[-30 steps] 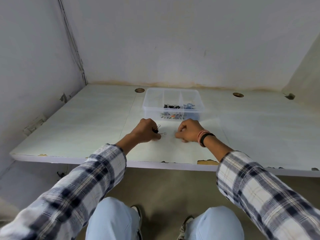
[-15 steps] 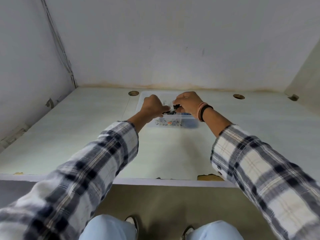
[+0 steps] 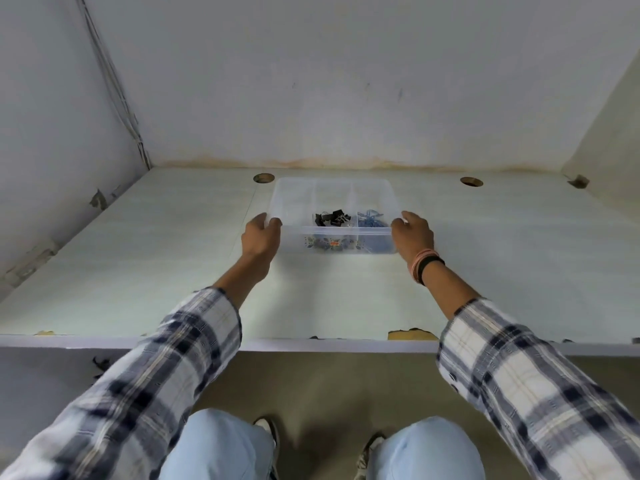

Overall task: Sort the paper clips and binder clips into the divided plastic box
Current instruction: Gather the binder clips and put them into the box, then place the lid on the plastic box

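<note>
The clear plastic box [image 3: 334,216] sits toward the back of the table [image 3: 173,271], near the wall, and I see three compartments side by side. The middle one holds a small heap of black binder clips [image 3: 330,218]; the right one holds blue paper clips [image 3: 371,220]; the left one looks empty, though the plastic is see-through and pale, so I can't rule out something small in there. The two kinds are kept apart, each in its own section.

My left hand [image 3: 260,237] is at the box's left front corner, thumb and fingers curled over the rim, and my right hand [image 3: 412,233] is at the right front corner in much the same way. I read both as gripping the box by its edges, neither one holding a clip.

On the tabletop in front of the box I see no loose clips at all, only the bare surface, two round holes near the back and some chipped spots along the front edge. So I judge the sorting done or all but done. What's left, if anything, is settling the box in place.
</note>
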`<state>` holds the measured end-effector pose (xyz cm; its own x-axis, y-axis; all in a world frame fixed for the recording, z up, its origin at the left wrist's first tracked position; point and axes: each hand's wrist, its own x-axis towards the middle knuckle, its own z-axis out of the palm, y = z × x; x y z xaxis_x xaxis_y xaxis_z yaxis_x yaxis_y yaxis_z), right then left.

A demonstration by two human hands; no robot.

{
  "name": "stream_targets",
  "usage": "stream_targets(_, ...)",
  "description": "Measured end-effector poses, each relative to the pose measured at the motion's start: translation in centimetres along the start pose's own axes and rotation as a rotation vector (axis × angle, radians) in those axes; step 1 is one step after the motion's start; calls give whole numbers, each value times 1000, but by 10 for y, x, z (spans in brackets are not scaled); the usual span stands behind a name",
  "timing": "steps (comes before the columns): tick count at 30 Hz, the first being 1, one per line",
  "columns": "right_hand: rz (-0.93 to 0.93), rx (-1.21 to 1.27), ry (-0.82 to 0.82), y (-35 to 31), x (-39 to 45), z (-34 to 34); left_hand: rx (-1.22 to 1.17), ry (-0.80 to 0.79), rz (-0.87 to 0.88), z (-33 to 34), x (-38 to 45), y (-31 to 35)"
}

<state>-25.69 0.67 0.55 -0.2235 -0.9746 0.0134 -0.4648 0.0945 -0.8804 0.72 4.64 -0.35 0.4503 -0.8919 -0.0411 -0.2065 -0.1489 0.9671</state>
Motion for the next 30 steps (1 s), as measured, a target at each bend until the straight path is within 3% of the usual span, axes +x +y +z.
stream_targets(9,-25,9,8,17,-67,-23,-51,-31,5,-27,-68,-4)
stream_targets(14,-68,-82,36,18,-69,-37,-56,-26,-101,-31,-70,-3)
stream_targets(17,-70,-332,135,25,-61,-52,-38,-25,-110,-34,-70,0)
stream_targets(21,119,-728,92,40,-58,-66,-46,-4,-142,-34,-65,0)
stream_targets(30,-89,-888,67,50,-54,-70,0,184,164,-24,-74,18)
